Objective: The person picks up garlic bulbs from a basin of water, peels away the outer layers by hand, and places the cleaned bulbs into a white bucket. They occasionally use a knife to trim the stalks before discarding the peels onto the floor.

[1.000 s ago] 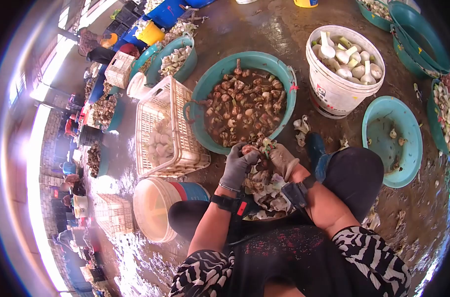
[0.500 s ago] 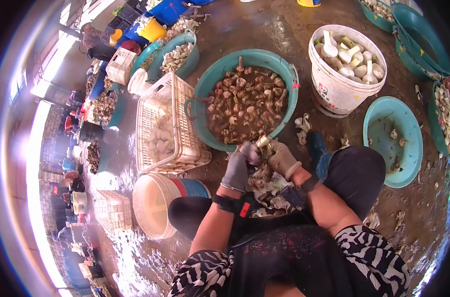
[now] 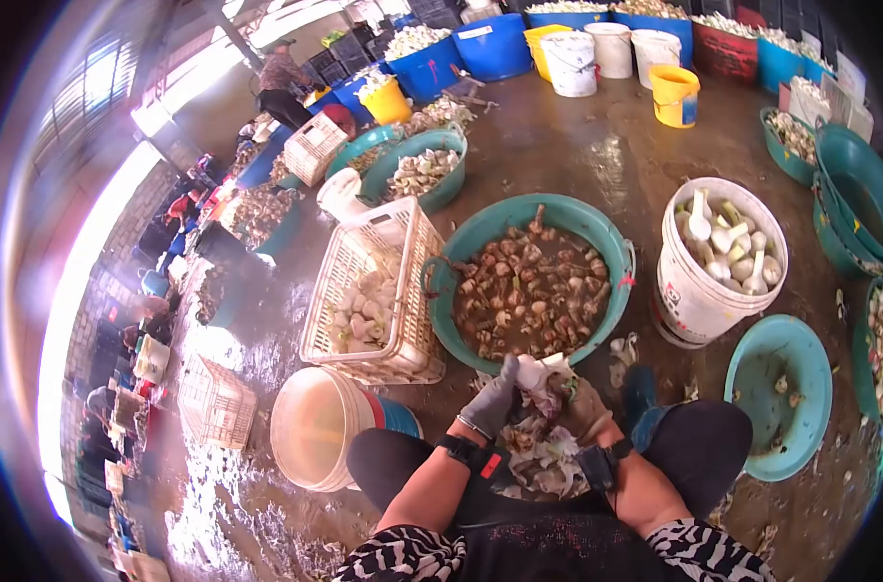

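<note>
My left hand point(image 3: 492, 400), in a grey glove, is closed on a garlic bulb point(image 3: 536, 374) near the front rim of a green tub point(image 3: 440, 308). My right hand point(image 3: 583, 411), in a paler glove, is closed on the other side of the same bulb and its loose, dirty skin. Brown, unpeeled garlic bulbs point(image 3: 529, 291) lie in murky water in the tub. Below my hands, a heap of peeled skins point(image 3: 543, 459) lies between my legs. To the right, a white bucket point(image 3: 699, 308) holds whitish garlic bulbs with cut stems.
A white crate point(image 3: 349, 352) with pale bulbs stands left of the tub, above an open bucket point(image 3: 315, 427). A teal basin point(image 3: 779, 398) is at the right. Buckets and tubs line the back. People point(image 3: 284, 82) are at the left and far back.
The view has tilted up, showing more of the back. Between my hands the bulb now shows more white and pink surface, and peeled skin hangs from it.
</note>
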### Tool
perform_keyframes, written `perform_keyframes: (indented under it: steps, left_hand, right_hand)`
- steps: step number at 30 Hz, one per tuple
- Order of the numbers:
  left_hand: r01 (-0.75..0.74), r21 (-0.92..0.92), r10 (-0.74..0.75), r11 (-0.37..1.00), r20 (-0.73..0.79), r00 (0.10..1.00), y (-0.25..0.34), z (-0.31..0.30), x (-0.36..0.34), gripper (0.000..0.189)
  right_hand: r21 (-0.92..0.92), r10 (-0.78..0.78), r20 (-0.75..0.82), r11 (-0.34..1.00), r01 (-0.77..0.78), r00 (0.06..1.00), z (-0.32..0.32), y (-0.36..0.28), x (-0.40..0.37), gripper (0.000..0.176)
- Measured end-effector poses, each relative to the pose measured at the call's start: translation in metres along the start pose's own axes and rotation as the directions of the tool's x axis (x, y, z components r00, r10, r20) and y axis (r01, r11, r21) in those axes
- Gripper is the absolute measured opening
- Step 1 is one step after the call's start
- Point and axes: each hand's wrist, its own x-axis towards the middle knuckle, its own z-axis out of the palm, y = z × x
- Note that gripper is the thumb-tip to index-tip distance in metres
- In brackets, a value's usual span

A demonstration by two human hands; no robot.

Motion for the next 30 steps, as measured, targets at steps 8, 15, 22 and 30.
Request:
perform_keyframes:
  steps: [8,15,22,30]
  left_hand:
    - [-0.315,0.575,0.503,0.755,-0.198,0.841,-0.02,0.02,0.013,0.033]
    - [-0.417,-0.104,0.403,0.903,-0.132,0.906,-0.003,-0.004,0.017,0.024]
    - [-0.246,-0.471,0.239,0.847,-0.076,0.968,0.04,-0.021,0.02,0.048]
    - [-0.246,-0.097,0.22,0.964,-0.218,0.951,0.059,-0.064,0.05,0.052]
  right_hand:
    - [0.425,0.283,0.217,0.834,-0.351,0.934,0.011,0.035,-0.015,0.023]
    - [0.151,0.642,-0.038,0.761,-0.631,0.766,0.01,0.071,-0.029,0.015]
    - [-0.8,0.789,0.251,0.495,-0.34,0.56,0.033,0.046,-0.038,0.023]
    - [0.03,0.659,0.117,0.745,-0.666,0.743,0.047,0.088,-0.018,0.012]
